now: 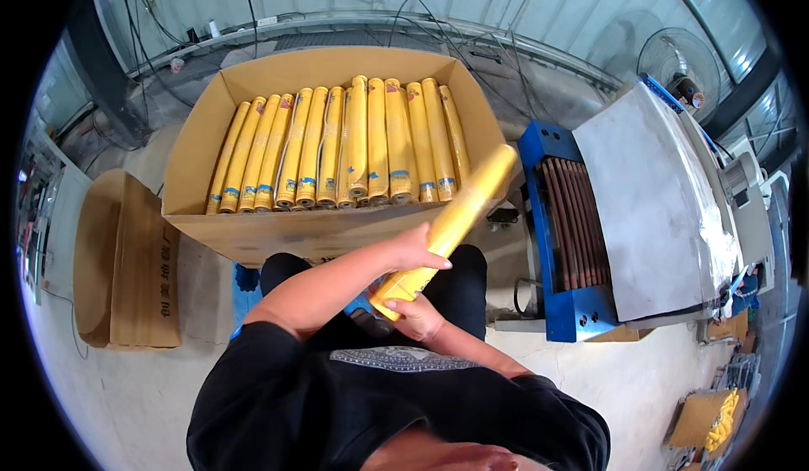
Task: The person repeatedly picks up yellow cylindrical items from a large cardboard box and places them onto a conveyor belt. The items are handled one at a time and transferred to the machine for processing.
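A long yellow roll in shiny clear wrap [459,222] slants up to the right in front of my body. Its middle is gripped by my left hand [413,250], thumb lying along the side. At the lower end, my right hand [417,319] has its fingers closed round the edge of the roll. Just beyond stands a large open cardboard box [253,233], its front wall near my knees. Inside it, several similar yellow rolls [312,147] stand close together in a row, leaning slightly. The upper end of the held roll reaches past the box's right front corner.
An open, taller cardboard box [131,269] stands on the floor at left. On the right is a machine with a blue frame [577,323], brown rollers [573,222] and a pale sheet cover [657,210]. A fan [681,66] stands behind it. Loose cables hang along the back wall.
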Demonstrator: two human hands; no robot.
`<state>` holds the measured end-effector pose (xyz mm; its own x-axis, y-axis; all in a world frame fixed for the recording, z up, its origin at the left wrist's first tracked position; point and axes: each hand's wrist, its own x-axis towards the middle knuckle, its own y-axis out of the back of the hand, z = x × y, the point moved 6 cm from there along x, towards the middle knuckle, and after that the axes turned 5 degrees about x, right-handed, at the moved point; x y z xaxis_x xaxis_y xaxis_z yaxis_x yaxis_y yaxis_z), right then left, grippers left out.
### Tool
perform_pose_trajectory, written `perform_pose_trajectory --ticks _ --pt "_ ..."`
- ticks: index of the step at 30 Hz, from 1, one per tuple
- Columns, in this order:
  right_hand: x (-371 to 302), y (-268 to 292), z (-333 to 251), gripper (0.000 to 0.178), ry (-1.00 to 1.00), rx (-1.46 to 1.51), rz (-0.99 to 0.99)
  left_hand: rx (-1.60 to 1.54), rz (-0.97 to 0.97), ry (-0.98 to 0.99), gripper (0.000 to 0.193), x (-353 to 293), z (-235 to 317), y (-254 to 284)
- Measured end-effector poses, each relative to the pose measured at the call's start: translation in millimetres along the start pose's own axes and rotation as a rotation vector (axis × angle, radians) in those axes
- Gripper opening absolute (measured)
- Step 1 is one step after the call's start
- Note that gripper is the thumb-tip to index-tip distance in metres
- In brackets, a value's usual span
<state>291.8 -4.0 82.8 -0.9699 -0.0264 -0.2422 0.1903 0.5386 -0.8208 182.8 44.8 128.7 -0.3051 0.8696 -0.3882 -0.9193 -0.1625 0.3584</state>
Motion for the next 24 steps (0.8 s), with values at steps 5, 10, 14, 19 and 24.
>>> perform_pose_trajectory --ticks 5,10,14,19,24 --pt "20 -5 -1 0.056 -0.173 -0.139 -0.182 -0.374 0.460 -0.090 0.069 -42 -32 43" --pt "27 9 -25 0.057 -0.135 -0.375 -0.096 -0.513 0.631 -0.016 0.055 -47 -27 154" --pt "-10 49 -32 0.050 -0.092 -0.390 0.092 -0.369 0.767 0.000 0.054 -21 -45 243" --pt "-63 84 -40 0.046 -0.070 -0.473 0.263 -0.269 0.804 0.056 0.056 47 -119 316" --pt "-82 120 -39 0.035 0.023 -0.341 0.393 0.144 0.684 0.391 0.092 106 -165 286"
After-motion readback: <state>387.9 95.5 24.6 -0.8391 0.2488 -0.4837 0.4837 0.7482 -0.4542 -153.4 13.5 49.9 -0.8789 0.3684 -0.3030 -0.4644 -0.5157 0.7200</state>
